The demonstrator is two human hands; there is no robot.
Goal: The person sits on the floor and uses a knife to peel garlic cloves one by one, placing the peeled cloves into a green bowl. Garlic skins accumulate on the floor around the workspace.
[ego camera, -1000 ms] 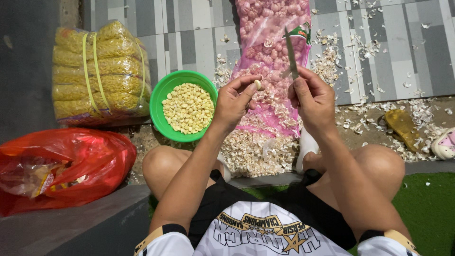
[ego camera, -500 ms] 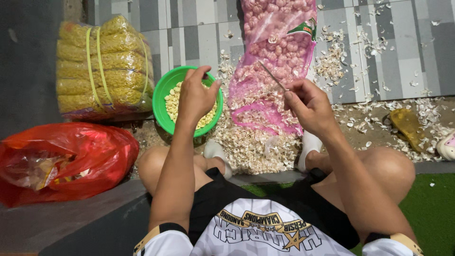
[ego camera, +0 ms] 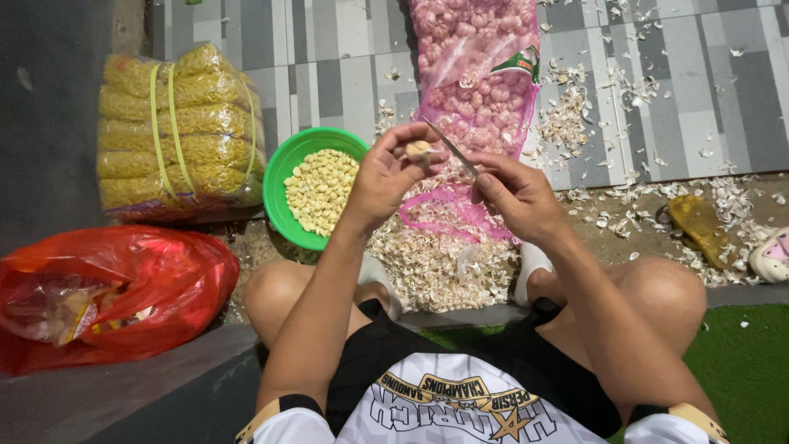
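Note:
My left hand (ego camera: 386, 174) holds a small garlic clove (ego camera: 417, 149) between its fingertips, raised over the pile of garlic skins (ego camera: 444, 263). My right hand (ego camera: 518, 196) grips a thin knife (ego camera: 450, 146) whose blade points up and left toward the clove. A green bowl (ego camera: 279, 177) of peeled yellowish cloves sits just left of my left hand. Behind both hands lies a pink mesh sack (ego camera: 481, 74) full of unpeeled garlic.
A clear bag of yellow pasta-like pieces (ego camera: 177, 136) tied with yellow string lies at the left. A red plastic bag (ego camera: 107, 292) rests on a dark ledge at lower left. Garlic skins litter the tiled floor; a yellow sandal (ego camera: 699, 226) lies at right.
My left hand was over the green bowl half a second ago and has come back to the middle holding a new clove. The knife in my right hand now meets it.

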